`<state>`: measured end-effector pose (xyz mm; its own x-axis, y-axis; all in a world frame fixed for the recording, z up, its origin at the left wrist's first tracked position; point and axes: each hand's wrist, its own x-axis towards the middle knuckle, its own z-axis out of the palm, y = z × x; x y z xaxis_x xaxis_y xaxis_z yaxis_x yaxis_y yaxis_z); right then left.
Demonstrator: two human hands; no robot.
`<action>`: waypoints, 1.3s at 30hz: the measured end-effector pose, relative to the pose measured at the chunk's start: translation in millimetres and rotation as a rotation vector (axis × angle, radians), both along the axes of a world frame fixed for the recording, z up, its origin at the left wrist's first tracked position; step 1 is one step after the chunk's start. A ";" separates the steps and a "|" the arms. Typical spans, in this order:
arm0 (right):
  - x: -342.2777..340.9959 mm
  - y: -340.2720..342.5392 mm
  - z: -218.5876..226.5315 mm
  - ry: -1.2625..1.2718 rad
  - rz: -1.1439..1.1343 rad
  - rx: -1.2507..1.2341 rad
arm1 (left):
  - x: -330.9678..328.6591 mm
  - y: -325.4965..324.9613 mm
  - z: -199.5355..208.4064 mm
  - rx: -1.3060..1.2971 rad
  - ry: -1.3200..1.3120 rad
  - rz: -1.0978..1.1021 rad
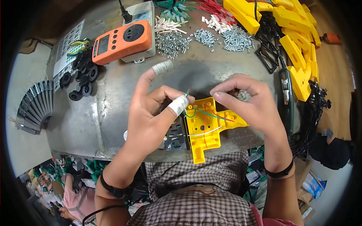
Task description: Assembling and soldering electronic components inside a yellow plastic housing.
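Observation:
A yellow plastic housing half (195, 140) lies open side up at the table's front edge, with red, green and white wires running across it. My left hand (149, 103) pinches a green wire (187, 92) between its taped thumb and index finger, just above the housing's far left corner. The wire's tip pokes up past the thumb. My right hand (249, 100) hovers over the housing's right side, thumb and index fingertip brought together; whether anything is between them cannot be made out. A black slotted part (174, 137) sits against the housing's left side, partly beneath my left hand.
Along the back are an orange meter with a socket (122, 42), piles of nuts (171, 44) and screws (237, 38), and red wires (217, 10). Black wheels (86, 77) lie left. Yellow housings (296, 49) and a dark corded tool (286, 96) are right.

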<state>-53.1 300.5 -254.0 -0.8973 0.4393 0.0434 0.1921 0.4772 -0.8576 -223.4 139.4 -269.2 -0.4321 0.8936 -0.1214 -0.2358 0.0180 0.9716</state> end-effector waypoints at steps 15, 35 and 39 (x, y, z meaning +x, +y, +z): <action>-15.1 -6.6 -4.2 0.061 -0.252 -0.319 | 3.5 -1.1 -0.8 -0.023 -0.044 0.065; -33.3 -28.6 3.5 -0.104 -0.027 -0.211 | 7.4 -2.4 -8.8 0.045 0.085 0.059; -33.8 -35.5 -1.0 -0.110 -0.119 -0.197 | 12.1 -0.5 -8.3 0.083 0.120 0.113</action>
<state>-86.9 265.0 -254.9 -0.8335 0.5321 -0.1485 0.3339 0.2710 -0.9028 -211.3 138.9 -277.5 -0.5372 0.8434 0.0088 -0.1142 -0.0830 0.9900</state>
